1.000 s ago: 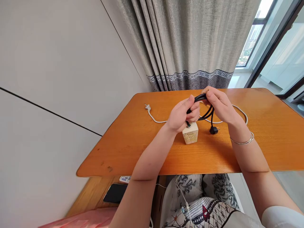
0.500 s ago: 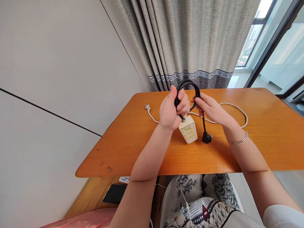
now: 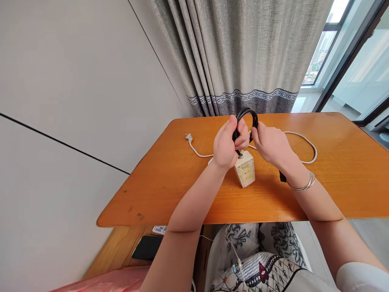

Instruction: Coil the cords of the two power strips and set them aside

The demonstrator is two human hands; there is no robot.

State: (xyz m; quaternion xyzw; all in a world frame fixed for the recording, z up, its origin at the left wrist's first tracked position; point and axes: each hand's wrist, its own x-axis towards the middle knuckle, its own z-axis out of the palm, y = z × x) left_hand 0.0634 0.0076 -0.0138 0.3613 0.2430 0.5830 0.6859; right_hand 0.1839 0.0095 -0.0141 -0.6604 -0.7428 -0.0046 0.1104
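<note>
A looped black power cord (image 3: 246,110) stands up between my two hands, above the wooden table. My left hand (image 3: 227,142) is closed round the left side of the loops, thumb up. On the right side, my right hand (image 3: 272,146) grips the same loops, its fingers mostly hidden behind the back of the hand. Just below my left hand, the cord runs into the top of a cream power strip (image 3: 245,170), seen end-on with its sockets facing me. The cord's black plug (image 3: 283,177) hangs partly hidden behind my right wrist.
A white cable (image 3: 306,142) curves across the table (image 3: 158,182) behind my hands, its white plug (image 3: 189,138) lying at the left. A grey curtain (image 3: 255,52) hangs beyond the far edge. Below the table's left front lies a dark phone (image 3: 147,247).
Both hands have moved slightly right with the cord, and the power strip has shifted right a little. My right hand has turned palm-down, and the black plug has swung right behind my wrist.
</note>
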